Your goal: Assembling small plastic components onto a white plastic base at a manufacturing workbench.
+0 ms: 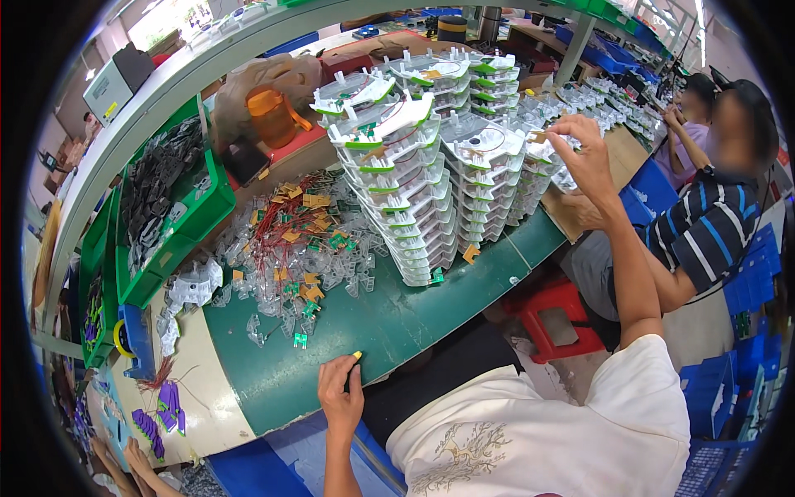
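My left hand (pixel 338 393) is over the near edge of the green table mat (pixel 373 319), thumb and forefinger closed on a small yellow piece (pixel 357 355). Raised at the right, my right hand (pixel 586 157) has its fingertips pinched beside the rightmost stack of white plastic housings (pixel 530 170). What they pinch, if anything, is too small to make out. Tall stacks of white housings with green edges (pixel 397 199) stand in front of me. Left of them lies a heap of clear plastic parts (pixel 348 265) mixed with red wires (pixel 267 219) and small orange and green boards (pixel 313 292).
Green bins (pixel 219 186) of dark parts stand at the left. Purple parts (pixel 170 407) lie near a yellow tape roll (pixel 122 338). An orange container (pixel 272 116) stands behind the heap. At the right, a person in a striped shirt (pixel 704 232) sits near a red stool (pixel 559 319).
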